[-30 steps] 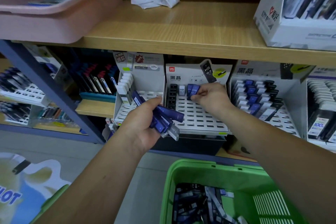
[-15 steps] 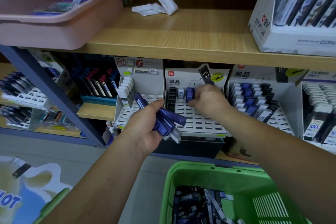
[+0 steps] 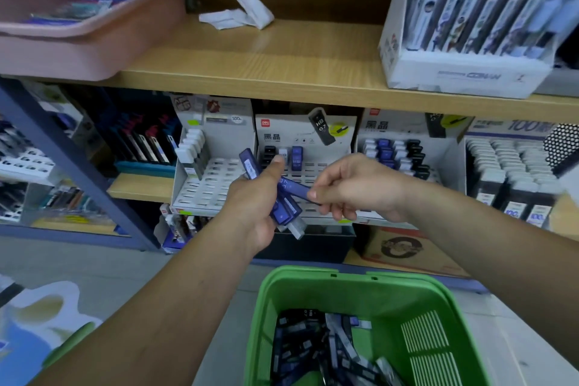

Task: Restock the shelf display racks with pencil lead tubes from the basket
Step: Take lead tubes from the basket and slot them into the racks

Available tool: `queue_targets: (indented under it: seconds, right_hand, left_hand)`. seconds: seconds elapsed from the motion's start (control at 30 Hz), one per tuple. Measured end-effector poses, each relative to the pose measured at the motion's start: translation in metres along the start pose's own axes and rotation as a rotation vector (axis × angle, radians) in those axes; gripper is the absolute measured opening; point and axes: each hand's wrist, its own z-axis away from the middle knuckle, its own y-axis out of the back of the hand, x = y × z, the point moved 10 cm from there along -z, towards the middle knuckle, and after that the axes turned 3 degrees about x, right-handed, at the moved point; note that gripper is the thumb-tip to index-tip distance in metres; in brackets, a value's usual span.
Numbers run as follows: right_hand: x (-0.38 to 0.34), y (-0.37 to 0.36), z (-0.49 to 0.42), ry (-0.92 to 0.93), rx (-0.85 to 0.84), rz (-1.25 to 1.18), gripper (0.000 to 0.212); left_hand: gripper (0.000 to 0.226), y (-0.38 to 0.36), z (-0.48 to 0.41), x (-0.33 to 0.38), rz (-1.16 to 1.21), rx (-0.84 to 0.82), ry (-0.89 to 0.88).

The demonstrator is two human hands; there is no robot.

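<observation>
My left hand (image 3: 255,207) grips a bundle of blue pencil lead tubes (image 3: 283,202) in front of the middle display rack (image 3: 308,166). My right hand (image 3: 354,188) pinches the end of one blue tube (image 3: 296,187) that sticks out of that bundle. The rack's slotted white tray holds black, white and blue tubes (image 3: 296,157) in its top row. Below, the green basket (image 3: 354,288) holds several loose tubes (image 3: 319,348).
A left rack (image 3: 213,178) is mostly bare, with white tubes at its left. A right rack (image 3: 394,153) holds several tubes. Above, a wooden shelf (image 3: 282,66) carries a pink bin (image 3: 81,41), crumpled paper (image 3: 241,14) and a white pen box (image 3: 463,72).
My right hand left the rack's top row, where a blue tube now stands, and came back to the bundle in my left hand. It now pinches one tube.
</observation>
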Motion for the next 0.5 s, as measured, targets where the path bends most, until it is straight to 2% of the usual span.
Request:
queue_targets:
  seconds: [0.07, 0.17, 0.33, 0.43, 0.5]
  right_hand:
    - [0.011, 0.019, 0.004, -0.059, 0.074, -0.061, 0.014]
    - [0.023, 0.046, 0.013, -0.093, 0.152, -0.214, 0.007]
    - [0.044, 0.046, 0.029, -0.094, 0.068, -0.339, 0.009]
    - [0.054, 0.046, 0.038, -0.083, 0.017, -0.232, 0.015]
    - [0.056, 0.063, 0.044, -0.048, 0.094, -0.047, 0.025]
  left_hand:
    - [0.037, -0.007, 0.004, 0.0, -0.068, 0.029, -0.063]
    - [0.031, -0.019, 0.012, 0.0, -0.077, 0.013, -0.096]
    - [0.027, -0.06, 0.031, -0.01, -0.138, -0.174, -0.084]
    - [0.023, -0.076, 0.038, -0.015, -0.169, -0.205, -0.112]
    - [0.017, -0.082, 0.038, -0.017, -0.238, -0.228, -0.157]
